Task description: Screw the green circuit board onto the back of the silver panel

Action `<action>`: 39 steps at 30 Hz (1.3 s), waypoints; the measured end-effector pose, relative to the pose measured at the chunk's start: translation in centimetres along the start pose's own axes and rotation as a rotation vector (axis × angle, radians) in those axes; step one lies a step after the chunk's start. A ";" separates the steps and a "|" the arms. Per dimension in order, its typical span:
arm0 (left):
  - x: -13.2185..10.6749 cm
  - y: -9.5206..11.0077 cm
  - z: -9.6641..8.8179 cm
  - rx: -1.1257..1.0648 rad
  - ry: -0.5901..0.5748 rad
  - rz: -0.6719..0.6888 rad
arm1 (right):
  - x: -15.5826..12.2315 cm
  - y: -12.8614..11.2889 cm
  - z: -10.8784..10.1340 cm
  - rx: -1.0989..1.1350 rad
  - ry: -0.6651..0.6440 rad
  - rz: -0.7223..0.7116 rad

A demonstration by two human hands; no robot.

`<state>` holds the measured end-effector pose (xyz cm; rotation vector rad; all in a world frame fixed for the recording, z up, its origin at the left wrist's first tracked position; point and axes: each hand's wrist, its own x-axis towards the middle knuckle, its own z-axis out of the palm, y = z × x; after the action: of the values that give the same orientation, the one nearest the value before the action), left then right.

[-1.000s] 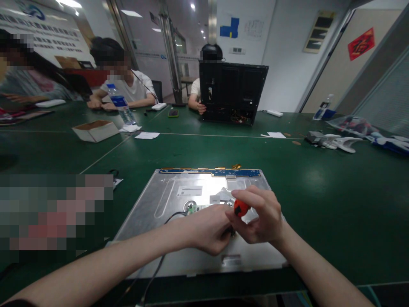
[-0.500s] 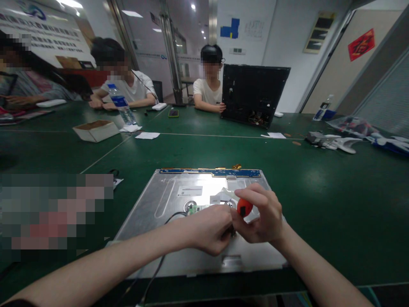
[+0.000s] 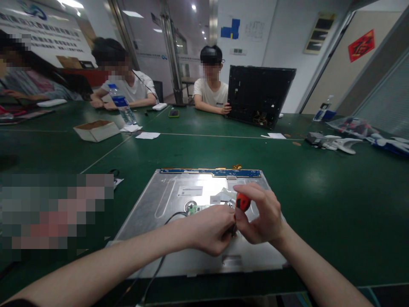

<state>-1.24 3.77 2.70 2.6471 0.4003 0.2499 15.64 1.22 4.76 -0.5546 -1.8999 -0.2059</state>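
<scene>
Right hand (image 3: pixel 264 213) pinching red handle (image 3: pixel 244 202), now turned; left hand (image 3: pixel 211 228) curled, contents hidden; black panel (image 3: pixel 260 96) shifted right.

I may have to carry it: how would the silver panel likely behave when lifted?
The silver panel is probably stiff, given its flat, ridged metal back. Its far edge may be fragile, as a thin blue circuit strip lies exposed there. The black cable looks floppy and might drag, curving past the near edge.

The hands (image 3: pixel 209 228) hide much of the red-handled tool (image 3: pixel 244 202).
</scene>
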 end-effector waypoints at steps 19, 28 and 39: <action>0.0 -0.2 0.1 0.022 -0.003 0.012 | -0.2 -0.1 0.1 -0.006 -0.005 0.004; -0.1 -0.5 0.3 0.077 -0.029 0.021 | 0.1 0.0 0.3 -0.088 0.015 -0.010; 0.0 -0.1 0.1 0.011 -0.003 -0.004 | 0.1 0.0 -0.1 0.026 -0.036 0.009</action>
<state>-1.26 3.84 2.58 2.6565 0.4069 0.2428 15.72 1.15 4.90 -0.5530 -1.9323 -0.1661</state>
